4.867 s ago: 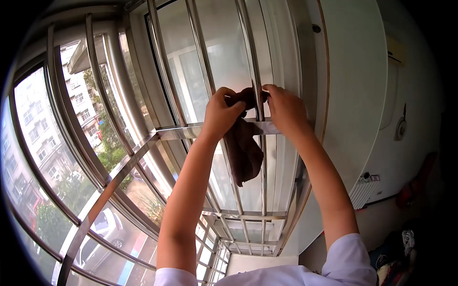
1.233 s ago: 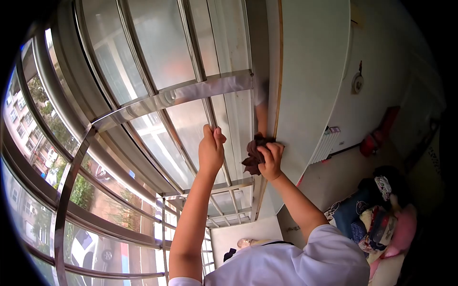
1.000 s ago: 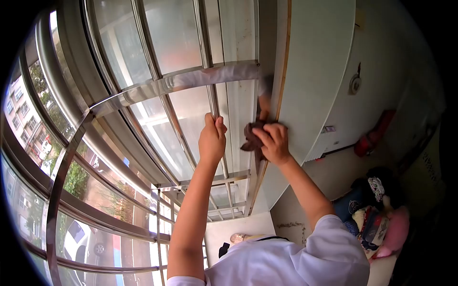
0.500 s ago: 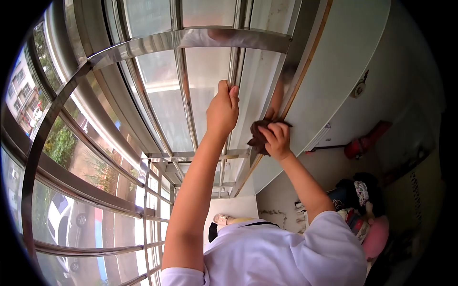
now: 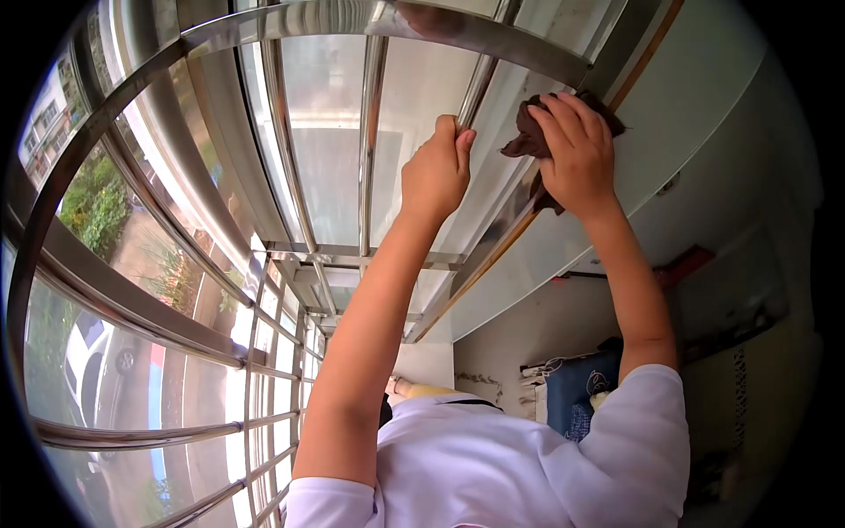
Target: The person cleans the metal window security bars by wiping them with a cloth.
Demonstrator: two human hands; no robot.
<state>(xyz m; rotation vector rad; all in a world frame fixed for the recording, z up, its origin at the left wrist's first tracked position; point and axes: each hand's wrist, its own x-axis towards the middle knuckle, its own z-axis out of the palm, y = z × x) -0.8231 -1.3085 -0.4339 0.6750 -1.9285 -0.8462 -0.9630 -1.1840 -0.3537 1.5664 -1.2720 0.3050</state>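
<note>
My left hand is wrapped round an upright metal bar of the window grille. To its right, my right hand presses a crumpled dark brown cloth against the wide metal post at the grille's right side. The fingers lie over the cloth, and part of it hangs below the palm. A curved flat metal crossbar runs above both hands. Behind the bars is a pale window pane.
A wooden edge strip and a pale panel are right of the post. Curved grille bars fill the left, with a white car and shrubs outside. Below right lies a blue fabric item on a pile.
My right hand has moved up along the post with the cloth. The view has shifted, and my left hand, still round the bar, now appears higher and further right.
</note>
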